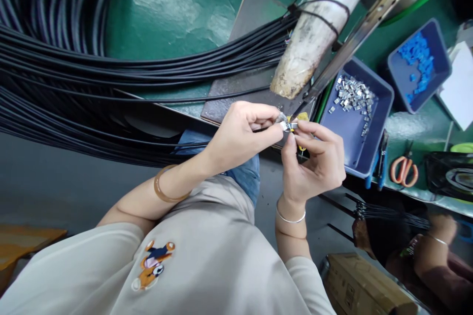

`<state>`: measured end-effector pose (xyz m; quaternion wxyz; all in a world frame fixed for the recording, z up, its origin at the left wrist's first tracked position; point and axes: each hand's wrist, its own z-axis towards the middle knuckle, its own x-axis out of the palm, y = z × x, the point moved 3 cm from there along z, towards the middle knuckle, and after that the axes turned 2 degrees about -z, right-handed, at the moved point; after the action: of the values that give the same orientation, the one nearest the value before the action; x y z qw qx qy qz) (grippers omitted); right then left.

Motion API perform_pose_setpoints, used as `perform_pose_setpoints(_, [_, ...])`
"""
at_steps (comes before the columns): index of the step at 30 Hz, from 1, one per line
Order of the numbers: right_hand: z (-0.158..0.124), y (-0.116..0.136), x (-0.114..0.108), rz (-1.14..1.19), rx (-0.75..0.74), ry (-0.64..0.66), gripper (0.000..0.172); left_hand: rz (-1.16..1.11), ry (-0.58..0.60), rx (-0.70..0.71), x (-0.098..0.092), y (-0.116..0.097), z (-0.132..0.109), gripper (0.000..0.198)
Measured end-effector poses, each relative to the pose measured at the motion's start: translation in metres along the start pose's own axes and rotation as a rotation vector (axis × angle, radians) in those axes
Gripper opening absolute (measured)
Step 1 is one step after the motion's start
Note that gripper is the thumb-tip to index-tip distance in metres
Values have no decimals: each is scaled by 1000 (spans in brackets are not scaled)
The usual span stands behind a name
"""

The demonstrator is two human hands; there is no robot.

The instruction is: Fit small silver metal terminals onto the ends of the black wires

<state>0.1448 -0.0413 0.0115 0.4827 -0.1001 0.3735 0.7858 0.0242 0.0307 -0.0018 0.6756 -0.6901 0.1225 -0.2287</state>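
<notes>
My left hand is closed on the end of a black cable, pinching it between thumb and fingertips. At the pinch sits a small white and silver connector piece. My right hand faces it, thumb and fingertips closed on a small silver metal connector, which meets the left-hand piece. Just above my fingertips is the pointed tip of a soldering iron with a perforated metal shaft. Something yellow shows behind the fingers. The fingers partly hide the joint between the pieces.
A thick bundle of black cables crosses from the left. A white wrapped pipe hangs overhead. A bin holds silver connectors, another bin blue pieces. Orange-handled scissors lie right. Another person's arm is lower right, near a cardboard box.
</notes>
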Motion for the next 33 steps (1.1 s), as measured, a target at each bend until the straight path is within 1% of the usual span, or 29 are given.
perform_pose_setpoints(3, [1, 0, 0, -2, -16, 13, 14, 20, -18, 35, 0, 0, -1, 18])
perform_pose_setpoints(8, [1, 1, -1, -17, -38, 12, 16, 22, -13, 71, 0, 0, -1, 15])
perform_pose_setpoints(16, [-3, 1, 0, 13, -38, -15, 21, 37, 49, -8, -1, 2, -3, 19])
perform_pose_setpoints(19, [-4, -1, -2, 39, -32, -35, 21, 46, 66, -28, -1, 1, -4, 15])
perform_pose_setpoints(21, [-5, -2, -4, 55, 1, -37, 19, 47, 72, -46, -2, 0, -6, 15])
perform_pose_setpoints(23, [-5, -5, -7, 75, 69, -57, 15, 53, 77, -44, -5, -1, -7, 19])
perform_pose_setpoints(25, [-5, -8, -10, 110, 165, -80, 13, 91, 99, 10, -8, -4, -9, 22])
perform_pose_setpoints(26, [-5, -9, -11, 132, 218, -70, 12, 134, 114, 61, -9, -6, -11, 20])
perform_pose_setpoints(29, [-3, -10, -11, 234, 367, 61, 10, 315, 138, 300, -10, -10, -16, 12])
perform_pose_setpoints(31, [-1, -10, -11, 294, 434, 157, 10, 453, 127, 451, -9, -11, -20, 14])
perform_pose_setpoints(33, [1, -9, -11, 326, 478, 220, 10, 562, 115, 545, -8, -12, -23, 18])
